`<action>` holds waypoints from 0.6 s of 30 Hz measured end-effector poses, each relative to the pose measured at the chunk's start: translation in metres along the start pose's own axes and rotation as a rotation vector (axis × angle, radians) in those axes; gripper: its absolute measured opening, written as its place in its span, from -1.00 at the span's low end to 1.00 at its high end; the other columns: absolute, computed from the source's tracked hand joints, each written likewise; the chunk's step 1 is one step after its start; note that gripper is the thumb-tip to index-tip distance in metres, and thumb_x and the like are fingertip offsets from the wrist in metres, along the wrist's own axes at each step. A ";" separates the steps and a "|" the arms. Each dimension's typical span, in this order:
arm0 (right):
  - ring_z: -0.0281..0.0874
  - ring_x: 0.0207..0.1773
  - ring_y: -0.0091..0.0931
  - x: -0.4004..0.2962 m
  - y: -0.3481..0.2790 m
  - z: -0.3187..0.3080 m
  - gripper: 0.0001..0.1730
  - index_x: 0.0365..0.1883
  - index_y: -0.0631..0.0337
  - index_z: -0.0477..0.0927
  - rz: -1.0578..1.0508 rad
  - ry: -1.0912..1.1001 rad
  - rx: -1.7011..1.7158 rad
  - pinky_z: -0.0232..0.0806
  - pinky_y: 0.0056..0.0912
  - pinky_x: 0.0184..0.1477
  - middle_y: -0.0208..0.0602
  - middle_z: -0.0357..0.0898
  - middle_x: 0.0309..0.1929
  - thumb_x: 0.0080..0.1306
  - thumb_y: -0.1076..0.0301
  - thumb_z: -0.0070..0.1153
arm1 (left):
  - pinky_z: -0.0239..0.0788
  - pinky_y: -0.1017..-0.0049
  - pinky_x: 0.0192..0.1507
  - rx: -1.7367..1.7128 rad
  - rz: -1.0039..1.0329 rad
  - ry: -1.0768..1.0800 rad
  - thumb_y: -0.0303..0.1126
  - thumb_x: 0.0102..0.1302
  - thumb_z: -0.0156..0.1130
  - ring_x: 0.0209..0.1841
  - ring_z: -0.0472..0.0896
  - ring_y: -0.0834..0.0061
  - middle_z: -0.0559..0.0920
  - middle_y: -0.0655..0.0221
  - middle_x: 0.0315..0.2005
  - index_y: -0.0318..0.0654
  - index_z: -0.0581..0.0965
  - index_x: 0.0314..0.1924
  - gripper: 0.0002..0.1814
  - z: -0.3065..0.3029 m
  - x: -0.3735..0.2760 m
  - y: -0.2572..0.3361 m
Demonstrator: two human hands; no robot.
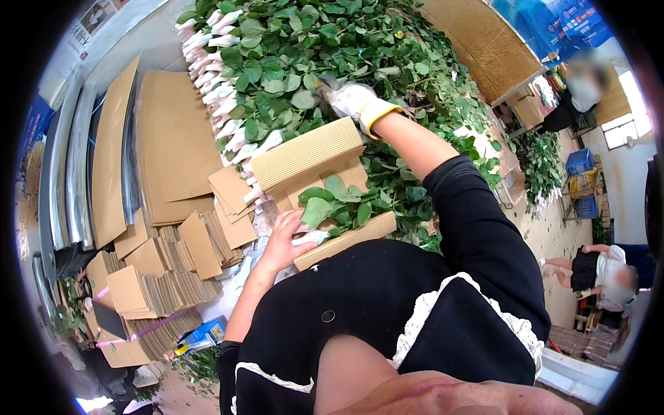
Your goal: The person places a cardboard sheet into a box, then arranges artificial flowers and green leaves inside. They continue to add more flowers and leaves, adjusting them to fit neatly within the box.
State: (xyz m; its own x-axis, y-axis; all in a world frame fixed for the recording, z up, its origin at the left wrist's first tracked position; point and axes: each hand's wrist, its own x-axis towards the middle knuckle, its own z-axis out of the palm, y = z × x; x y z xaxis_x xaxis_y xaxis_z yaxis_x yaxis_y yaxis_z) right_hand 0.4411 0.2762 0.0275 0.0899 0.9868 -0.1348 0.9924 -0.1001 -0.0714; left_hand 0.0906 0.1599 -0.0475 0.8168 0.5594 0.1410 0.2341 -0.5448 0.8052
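Observation:
A sheet of corrugated cardboard [306,153] lies bent upward at both long sides in front of me, with a leafy stem [337,207] inside it. My bare left hand [282,241] is at its near left edge, thumb over a white-wrapped stem end [311,237]. My right hand [345,98], in a white glove with a yellow cuff, reaches into the large heap of leafy green stems [321,46] beyond the cardboard. Its fingertips are blurred among the leaves, so whether they hold a stem cannot be told. White-wrapped ends [223,98] line the heap's left side.
Flat cardboard sheets [174,140] and stacks of small cardboard pieces [166,275] stand at left. A blue packet [207,332] lies near them. At right are a cardboard panel [482,46], stacked crates [581,181] and two other people, one standing [576,98], one lower down [602,275].

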 end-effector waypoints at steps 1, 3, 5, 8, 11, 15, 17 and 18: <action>0.58 0.14 -0.12 0.002 -0.001 0.004 -0.57 0.30 -0.14 0.36 -0.071 -0.001 -0.062 0.44 0.01 0.09 -0.09 0.56 0.17 0.49 0.22 -0.28 | 0.24 0.22 0.30 -0.014 0.001 0.004 -0.20 -0.01 0.55 0.28 0.35 0.09 0.50 0.18 0.19 -0.30 0.51 0.17 -0.27 0.001 -0.001 -0.002; 0.57 0.17 -0.12 0.025 0.014 0.023 -0.57 0.25 -0.14 0.44 -0.105 -0.161 -0.133 0.45 -0.02 0.13 -0.14 0.52 0.24 0.45 0.29 -0.25 | 0.23 0.22 0.31 0.001 0.000 -0.014 -0.20 0.00 0.55 0.28 0.35 0.09 0.50 0.17 0.19 -0.31 0.52 0.15 -0.29 0.003 0.001 -0.004; 0.58 0.15 -0.15 0.036 -0.001 0.005 -0.60 0.19 -0.08 0.51 -0.115 -0.232 -0.241 0.46 -0.02 0.10 -0.14 0.55 0.20 0.42 0.33 -0.18 | 0.24 0.21 0.31 -0.005 -0.012 -0.011 -0.20 0.00 0.55 0.28 0.35 0.09 0.50 0.17 0.19 -0.32 0.53 0.13 -0.31 0.002 0.000 -0.006; 0.67 -0.02 -0.23 -0.019 -0.059 -0.059 -0.72 0.01 0.06 0.57 -0.302 0.252 -0.207 0.51 -0.08 -0.02 -0.15 0.64 0.01 0.37 0.34 -0.07 | 0.25 0.21 0.30 0.006 -0.008 0.025 -0.20 -0.01 0.57 0.26 0.37 0.08 0.53 0.16 0.17 -0.32 0.54 0.10 -0.32 0.000 -0.005 -0.006; 0.68 -0.06 -0.25 0.024 0.053 -0.052 -0.69 0.01 0.14 0.56 0.049 0.147 -0.236 0.55 -0.14 -0.09 -0.10 0.68 -0.06 0.46 0.26 -0.17 | 0.26 0.21 0.29 0.012 0.050 0.016 -0.21 -0.01 0.56 0.26 0.38 0.07 0.53 0.19 0.17 -0.32 0.54 0.10 -0.33 0.002 0.002 -0.003; 0.49 0.25 -0.13 0.003 0.154 -0.103 -0.49 0.19 0.14 0.53 0.609 0.666 0.280 0.30 -0.11 0.29 0.03 0.51 0.22 0.47 0.02 -0.19 | 0.25 0.22 0.30 0.000 0.072 0.068 -0.23 -0.03 0.56 0.25 0.40 0.11 0.56 0.24 0.16 -0.28 0.54 0.13 -0.31 0.004 -0.003 -0.006; 0.61 0.00 -0.07 -0.018 0.197 -0.156 -0.56 0.05 0.15 0.56 0.499 0.674 -0.258 0.45 -0.07 0.04 0.02 0.65 -0.05 0.42 0.02 -0.03 | 0.24 0.22 0.30 -0.008 0.136 0.044 -0.24 -0.05 0.56 0.25 0.41 0.13 0.57 0.25 0.15 -0.25 0.54 0.15 -0.29 0.006 0.006 -0.008; 0.62 -0.11 -0.06 -0.030 0.171 -0.173 -0.63 -0.01 0.13 0.57 0.316 0.867 -0.227 0.47 -0.06 -0.07 0.00 0.66 -0.16 0.39 0.07 0.02 | 0.23 0.22 0.31 0.010 0.106 0.038 -0.25 -0.06 0.56 0.24 0.43 0.15 0.58 0.25 0.13 -0.23 0.54 0.16 -0.28 0.004 0.004 -0.006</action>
State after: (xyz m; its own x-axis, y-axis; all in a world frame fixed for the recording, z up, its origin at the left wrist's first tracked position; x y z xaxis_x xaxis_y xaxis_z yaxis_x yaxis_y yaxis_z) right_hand 0.6222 0.2521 0.1907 0.2978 0.6780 0.6721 0.8957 -0.4419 0.0489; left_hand 0.0948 0.1632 -0.0545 0.8168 0.5212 0.2473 0.1525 -0.6085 0.7787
